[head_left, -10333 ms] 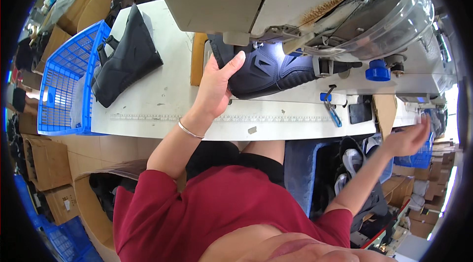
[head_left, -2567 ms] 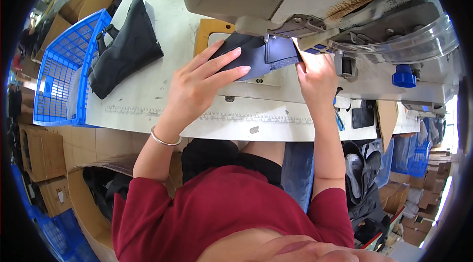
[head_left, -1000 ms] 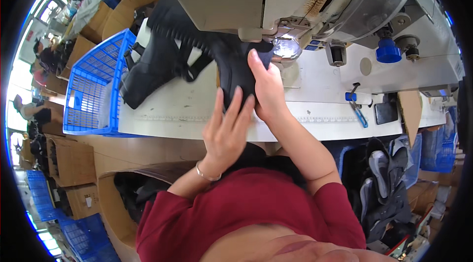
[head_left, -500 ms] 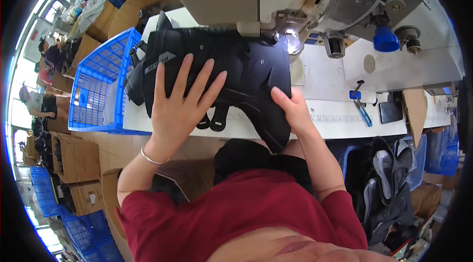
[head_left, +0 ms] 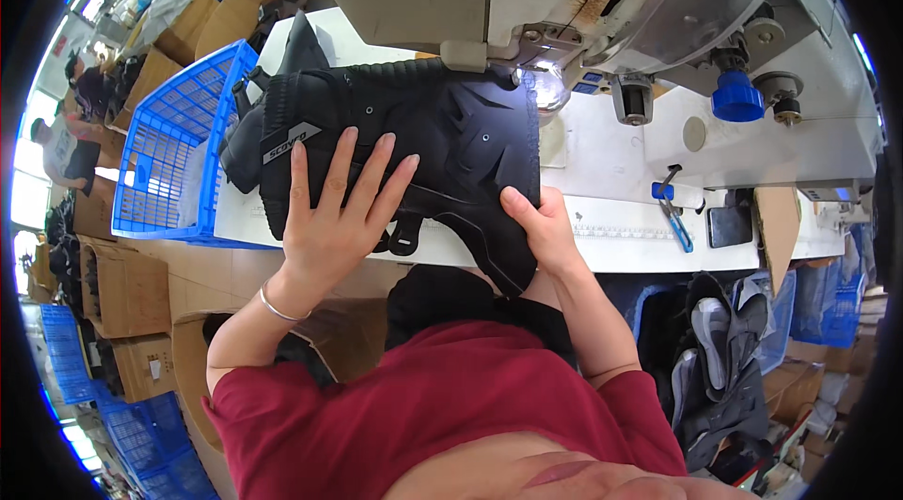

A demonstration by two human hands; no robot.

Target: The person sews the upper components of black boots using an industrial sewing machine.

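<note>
Flat, the left hand [head_left: 331,218] spreads open on a ribbed black boot upper [head_left: 414,138]; right hand [head_left: 544,235] pinches its edge

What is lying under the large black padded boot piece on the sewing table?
The black padded boot piece rests on the white sewing table, partly overlapping another black piece. The left hand presses on top. The table surface beneath it is hidden.

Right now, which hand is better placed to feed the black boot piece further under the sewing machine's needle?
Probably the left hand: it lies flat, fingers spread, on the middle of the black boot piece. The right hand only pinches its near edge, off to the side of the sewing machine.
</note>
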